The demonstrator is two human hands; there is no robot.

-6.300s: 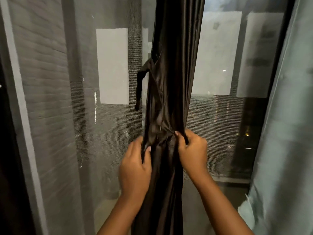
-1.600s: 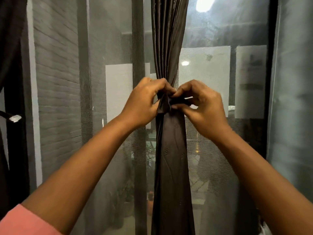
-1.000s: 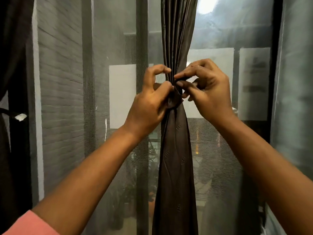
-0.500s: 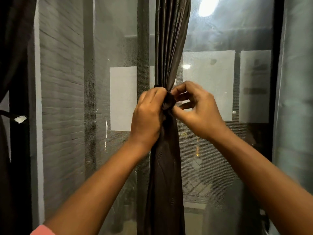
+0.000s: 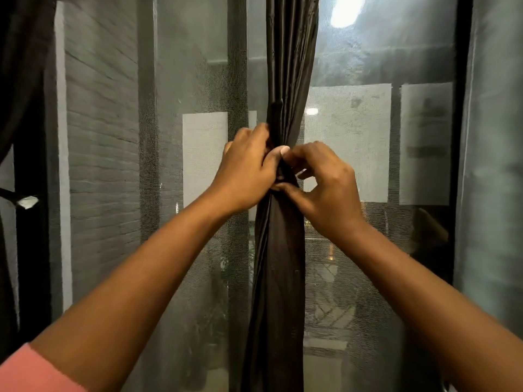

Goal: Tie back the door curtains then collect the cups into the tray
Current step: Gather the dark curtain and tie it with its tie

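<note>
1. A glazed door with a mesh screen (image 5: 198, 80) fills the view; a grey brick wall (image 5: 102, 137) is seen through it on the left, and pale rectangular panels (image 5: 348, 142) are seen behind the glass. Faint dark marks lie on the right-hand panel, but no writing can be read.
2. A pale grey-green curtain (image 5: 492, 137) hangs along the right edge, and a dark curtain (image 5: 19, 80) is gathered at the left edge, crossed by a dark tie with a white tag (image 5: 27, 201).
3. The brown door curtain (image 5: 278, 278) hangs gathered into a narrow column at the centre, with open screen on both sides of it.
4. The curtain is pinched in at its waist, where a dark band (image 5: 287, 176) of the same cloth is wrapped round it.
5. The left hand (image 5: 246, 171) is curled against the left side of the gathered cloth, thumb pressed onto the band.
6. The right hand (image 5: 325, 190) is closed on the band from the right, thumb and fingers pinching it; the two hands touch at the knot.
7. A pink sleeve (image 5: 31, 372) shows at the lower left corner.
</note>
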